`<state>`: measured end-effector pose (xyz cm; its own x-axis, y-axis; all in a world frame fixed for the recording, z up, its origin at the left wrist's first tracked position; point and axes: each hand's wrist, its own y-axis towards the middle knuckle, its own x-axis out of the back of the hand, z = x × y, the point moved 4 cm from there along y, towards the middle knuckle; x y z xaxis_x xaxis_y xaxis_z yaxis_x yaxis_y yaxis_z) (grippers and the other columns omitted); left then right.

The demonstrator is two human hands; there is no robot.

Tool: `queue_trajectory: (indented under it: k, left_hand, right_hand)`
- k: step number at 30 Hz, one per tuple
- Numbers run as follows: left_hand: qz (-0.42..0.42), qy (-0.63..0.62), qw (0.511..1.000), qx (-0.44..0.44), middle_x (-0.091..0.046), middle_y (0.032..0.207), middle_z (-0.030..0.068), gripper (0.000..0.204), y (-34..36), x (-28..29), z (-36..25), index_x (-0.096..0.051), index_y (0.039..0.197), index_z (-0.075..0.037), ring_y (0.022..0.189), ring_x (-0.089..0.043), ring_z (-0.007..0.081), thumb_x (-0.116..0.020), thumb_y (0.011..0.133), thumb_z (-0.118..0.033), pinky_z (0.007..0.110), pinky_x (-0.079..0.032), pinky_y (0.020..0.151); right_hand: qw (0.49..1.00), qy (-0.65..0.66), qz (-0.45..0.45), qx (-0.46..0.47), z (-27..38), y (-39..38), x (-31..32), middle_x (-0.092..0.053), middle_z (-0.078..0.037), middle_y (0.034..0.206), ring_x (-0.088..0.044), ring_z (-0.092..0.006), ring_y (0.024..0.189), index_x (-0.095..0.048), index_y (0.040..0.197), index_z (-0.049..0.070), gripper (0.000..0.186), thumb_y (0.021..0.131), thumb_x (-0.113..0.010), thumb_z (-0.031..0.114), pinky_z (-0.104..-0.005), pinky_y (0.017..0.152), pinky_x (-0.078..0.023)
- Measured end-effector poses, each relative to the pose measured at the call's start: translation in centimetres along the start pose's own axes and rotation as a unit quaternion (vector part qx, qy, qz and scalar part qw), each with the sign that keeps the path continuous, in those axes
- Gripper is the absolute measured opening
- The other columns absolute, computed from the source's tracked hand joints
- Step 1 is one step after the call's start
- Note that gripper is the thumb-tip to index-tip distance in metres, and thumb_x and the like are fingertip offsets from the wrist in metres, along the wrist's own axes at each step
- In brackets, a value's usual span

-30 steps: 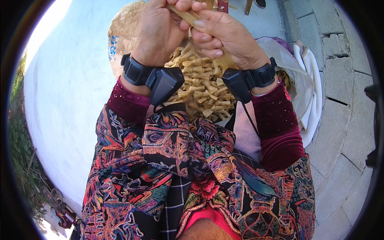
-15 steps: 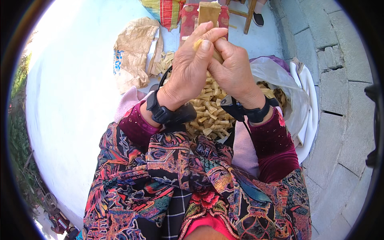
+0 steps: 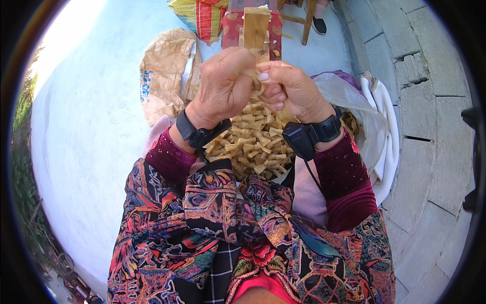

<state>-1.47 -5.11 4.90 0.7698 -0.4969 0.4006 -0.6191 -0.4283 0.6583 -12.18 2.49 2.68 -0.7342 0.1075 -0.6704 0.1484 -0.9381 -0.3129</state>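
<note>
My left hand (image 3: 226, 88) and my right hand (image 3: 294, 90) meet in front of me, both closed. Between them runs a pale yellow, pliable strip (image 3: 257, 85), gripped by the fingers of each hand. It looks looped where the hands come together, and a loose end hangs below my right hand. Under the hands lies a heap of short knotted yellow pieces (image 3: 253, 144) of a similar look. Exactly what the strip is made of I cannot tell. Black devices are strapped to both wrists.
Beyond the hands, an upright wooden block (image 3: 256, 29) stands on a bench covered in red cloth (image 3: 232, 31). A brown paper bag (image 3: 163, 76) lies left, a colourful woven sack (image 3: 203, 21) behind it. A clear plastic bag (image 3: 345, 96) is right. Another person's black shoe (image 3: 319, 26) shows near wooden legs.
My hands have come lower and nearer to me. The left hand has turned its back upward and closed; the strip now shows stretched and looped between both hands.
</note>
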Motion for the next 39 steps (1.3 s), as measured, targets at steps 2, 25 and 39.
queue_trajectory:
  k: [2, 25, 39]
  left_hand:
    - [-0.020, -0.048, 0.996, 0.068, -0.052, 0.065, 0.0038, 0.013, 0.0, 0.0, 0.5, -0.054, 0.074, 0.000, 0.057, -0.047, 0.0101, -0.041, 0.074, 0.004, 0.022, -0.039, 0.053]
    - [0.204, -0.159, 0.937, 0.236, -0.049, 0.054, 0.0043, 0.030, 0.7, 0.9, 2.9, -0.056, 0.068, 0.000, 0.048, -0.046, 0.0103, -0.062, 0.084, -0.025, 0.024, -0.037, 0.045]
    - [0.231, -0.402, 0.835, 0.296, -0.050, 0.060, 0.0020, 0.033, -0.2, 2.6, 3.5, -0.054, 0.073, -0.005, 0.055, -0.050, 0.0116, -0.051, 0.091, -0.032, 0.021, -0.039, 0.051]
  right_hand:
    - [0.963, -0.226, -0.080, 0.124, 0.9, -0.1, 0.0, -0.047, 0.003, 0.056, -0.042, -0.0032, 0.049, -0.055, 0.083, 0.003, 0.013, 0.081, -0.062, 0.013, -0.0199, 0.044, -0.034]
    - [0.949, -0.237, -0.050, 0.205, 1.4, 0.8, 0.7, -0.049, 0.007, 0.066, -0.039, 0.0001, 0.053, -0.060, 0.095, 0.003, 0.015, 0.087, -0.058, 0.016, -0.0156, 0.045, -0.031]
    - [0.898, -0.334, -0.089, 0.273, 4.2, -1.7, 2.4, -0.054, 0.004, 0.063, -0.044, -0.0012, 0.054, -0.065, 0.082, 0.002, 0.012, 0.083, -0.062, 0.013, -0.0158, 0.047, -0.033]
